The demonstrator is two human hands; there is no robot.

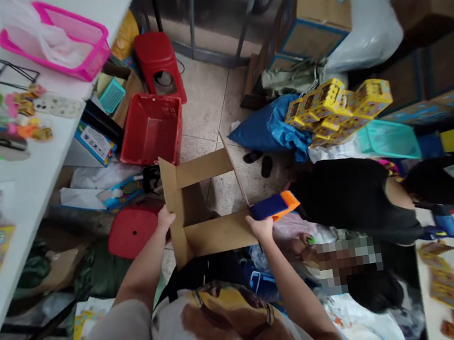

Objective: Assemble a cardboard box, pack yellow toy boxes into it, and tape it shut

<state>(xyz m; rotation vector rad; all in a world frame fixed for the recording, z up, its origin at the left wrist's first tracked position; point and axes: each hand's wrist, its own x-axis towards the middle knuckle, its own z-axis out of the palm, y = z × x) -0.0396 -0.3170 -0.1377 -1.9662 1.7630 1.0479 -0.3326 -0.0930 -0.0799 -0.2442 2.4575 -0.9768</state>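
A brown cardboard box (220, 236) is held in front of my body, its flaps standing out and the floor showing through its middle. My left hand (166, 217) is closed on the box's left side. My right hand (262, 227) grips the near right edge. In that same hand is a dark blue and orange object (273, 206) that looks like a tape dispenser; the fingers under it are partly hidden. Below the box, the printed front of my shirt (232, 317) fills the lower view.
A red crate (152, 127) and red stool (157, 55) stand beyond the box. To the left is a white table (64, 137) bearing a pink basket (96, 50). Stacked yellow boxes (332, 106) lie over a blue sack (265, 127). Another person (346, 197) is close on the right.
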